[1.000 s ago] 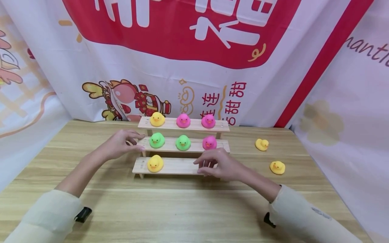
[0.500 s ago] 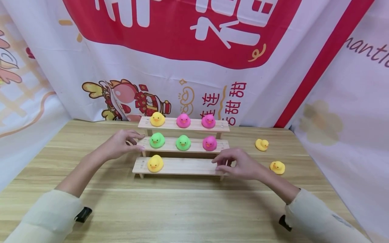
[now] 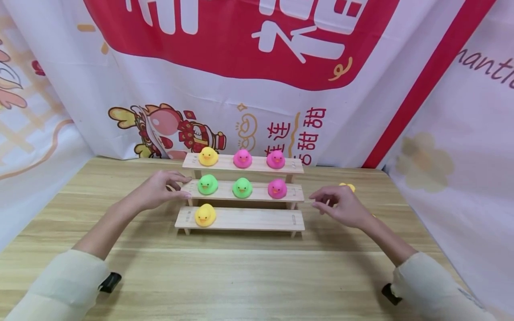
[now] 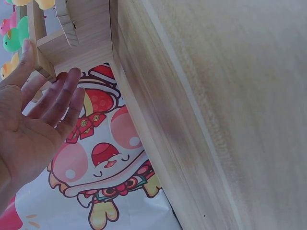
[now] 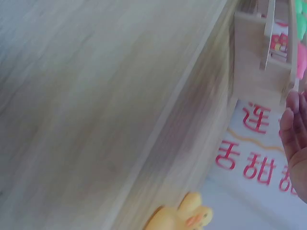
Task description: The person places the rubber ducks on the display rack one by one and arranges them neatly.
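Observation:
A three-tier wooden display stand (image 3: 257, 218) holds several rubber ducks. My left hand (image 3: 162, 191) grips the left end of its middle shelf, thumb on the board and fingers around the end, as the left wrist view also shows. Green ducks (image 3: 207, 184) and a pink duck (image 3: 277, 189) sit on that shelf. Up top are a yellow duck (image 3: 208, 157) and two pink ones; one yellow duck (image 3: 205, 216) sits at the left of the bottom shelf. My right hand (image 3: 339, 205), fingers loosely bent around nothing, hovers just right of the middle shelf's right end.
Two yellow ducks lie on the wooden table (image 3: 241, 276) at the right, mostly hidden behind my right hand; one yellow duck (image 5: 175, 218) shows in the right wrist view. A printed cloth (image 3: 225, 102) hangs behind the stand, with cloth sides left and right.
My right hand has moved from the bottom shelf to the right, past the stand's right end, and now covers most of the loose yellow ducks. The left hand stays put.

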Demonstrator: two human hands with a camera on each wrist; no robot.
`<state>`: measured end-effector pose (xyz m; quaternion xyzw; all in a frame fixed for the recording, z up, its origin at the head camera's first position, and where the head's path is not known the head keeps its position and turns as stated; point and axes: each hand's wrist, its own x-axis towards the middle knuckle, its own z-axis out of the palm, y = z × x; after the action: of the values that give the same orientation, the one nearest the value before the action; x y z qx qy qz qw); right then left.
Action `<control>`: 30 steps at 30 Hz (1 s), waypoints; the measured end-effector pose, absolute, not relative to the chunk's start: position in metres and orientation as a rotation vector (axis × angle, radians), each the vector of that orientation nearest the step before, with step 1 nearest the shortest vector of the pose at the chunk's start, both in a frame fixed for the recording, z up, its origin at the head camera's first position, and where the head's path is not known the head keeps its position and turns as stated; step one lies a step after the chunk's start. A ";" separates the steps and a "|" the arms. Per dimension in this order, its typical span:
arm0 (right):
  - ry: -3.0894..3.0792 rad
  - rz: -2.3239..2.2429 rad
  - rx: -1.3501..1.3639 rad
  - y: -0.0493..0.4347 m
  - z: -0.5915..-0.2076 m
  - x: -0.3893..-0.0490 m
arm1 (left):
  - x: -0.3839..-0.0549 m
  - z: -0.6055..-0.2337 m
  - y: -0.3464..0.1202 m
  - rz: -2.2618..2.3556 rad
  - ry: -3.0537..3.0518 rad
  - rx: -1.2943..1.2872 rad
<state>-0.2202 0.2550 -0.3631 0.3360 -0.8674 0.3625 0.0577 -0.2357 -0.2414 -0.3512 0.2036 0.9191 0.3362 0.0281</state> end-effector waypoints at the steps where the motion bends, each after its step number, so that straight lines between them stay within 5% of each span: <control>1: -2.650 1.089 0.978 0.259 -0.364 -0.221 | -0.236 -0.351 -0.241 1.036 2.838 0.626; 30: -3.062 0.722 0.474 0.361 -0.370 -0.226 | -0.237 -0.353 -0.243 1.033 2.851 0.642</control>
<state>-0.2257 0.3610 -0.3703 0.1490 -0.9623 0.2268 -0.0197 -0.2368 -0.2432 -0.3534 0.2070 0.9196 0.3332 0.0211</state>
